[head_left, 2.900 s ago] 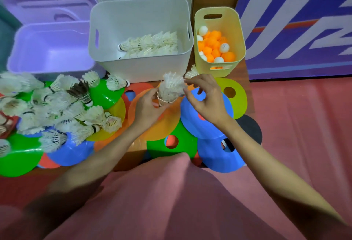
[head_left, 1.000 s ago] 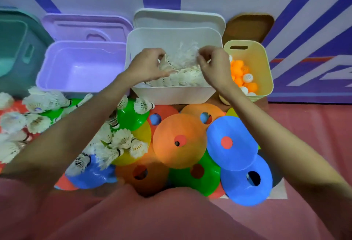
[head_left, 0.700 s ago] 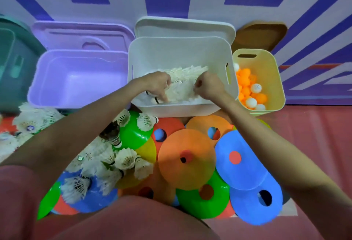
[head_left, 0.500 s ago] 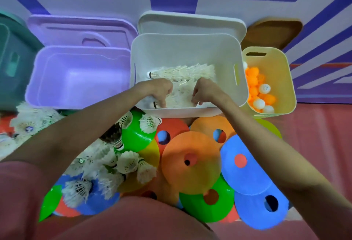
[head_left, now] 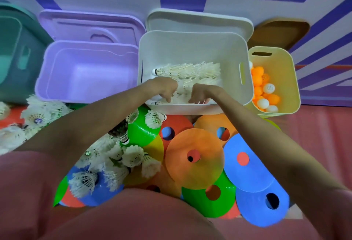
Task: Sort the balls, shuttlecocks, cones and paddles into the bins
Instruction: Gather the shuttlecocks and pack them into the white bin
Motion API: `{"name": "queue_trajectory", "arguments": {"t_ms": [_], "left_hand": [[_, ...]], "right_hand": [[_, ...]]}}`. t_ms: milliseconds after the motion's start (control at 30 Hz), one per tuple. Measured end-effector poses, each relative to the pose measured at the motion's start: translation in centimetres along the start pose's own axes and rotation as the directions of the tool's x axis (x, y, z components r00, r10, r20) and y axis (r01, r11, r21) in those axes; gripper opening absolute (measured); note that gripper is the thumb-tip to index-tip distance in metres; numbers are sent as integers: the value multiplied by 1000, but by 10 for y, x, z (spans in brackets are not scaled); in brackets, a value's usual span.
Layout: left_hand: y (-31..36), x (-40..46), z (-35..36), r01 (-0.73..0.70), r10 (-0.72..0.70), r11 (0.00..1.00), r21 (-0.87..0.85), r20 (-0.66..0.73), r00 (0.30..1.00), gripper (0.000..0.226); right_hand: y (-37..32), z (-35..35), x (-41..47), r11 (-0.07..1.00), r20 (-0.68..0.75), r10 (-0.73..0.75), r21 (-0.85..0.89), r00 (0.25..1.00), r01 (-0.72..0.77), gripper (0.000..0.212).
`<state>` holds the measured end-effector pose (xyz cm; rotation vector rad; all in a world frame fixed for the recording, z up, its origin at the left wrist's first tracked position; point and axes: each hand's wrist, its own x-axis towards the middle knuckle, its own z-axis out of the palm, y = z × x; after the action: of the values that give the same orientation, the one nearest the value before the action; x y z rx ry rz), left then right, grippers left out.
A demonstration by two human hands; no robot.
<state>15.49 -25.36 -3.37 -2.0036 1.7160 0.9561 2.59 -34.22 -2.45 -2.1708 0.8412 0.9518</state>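
Observation:
Both my hands reach into the white bin. My left hand and my right hand point their fingers down at the two ends of a nested stack of white shuttlecocks that lies at the bin's front, and hold it there. A longer nested row of shuttlecocks lies behind it. Loose shuttlecocks are scattered over flat cones on the floor: orange, blue, green. The yellow bin holds orange and white balls.
An empty purple bin stands left of the white one, and a teal bin at the far left. Lids lean against the striped wall behind the bins. More shuttlecocks lie at the left. My pink-clad knees fill the bottom.
My hands carried the shuttlecock stack from above the cones into the white bin and lowered it to the front of the bin floor. My view tilted up toward the bins.

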Motion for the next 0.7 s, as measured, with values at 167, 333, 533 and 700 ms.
{"name": "queue_trajectory", "arguments": {"t_ms": [167,333,533,700], "left_hand": [[-8,-49,-14,-43,-28,978,-206,-331,943,33],[-1,-126,16,-245,-211,854,-458,-737,642,23],[-6,-192,86,-225,-489,747,-626,-746,453,18],[-14,-212,133,-36,-538,785,-619,-708,458,20]], "right_hand": [[-8,4,-27,993,-324,-106,-80,940,85,25],[-31,31,-75,875,-642,-420,-99,641,473,27],[-53,78,-111,733,-667,-589,-204,456,648,23],[-59,109,-101,756,-419,-655,-358,630,548,38]]}}
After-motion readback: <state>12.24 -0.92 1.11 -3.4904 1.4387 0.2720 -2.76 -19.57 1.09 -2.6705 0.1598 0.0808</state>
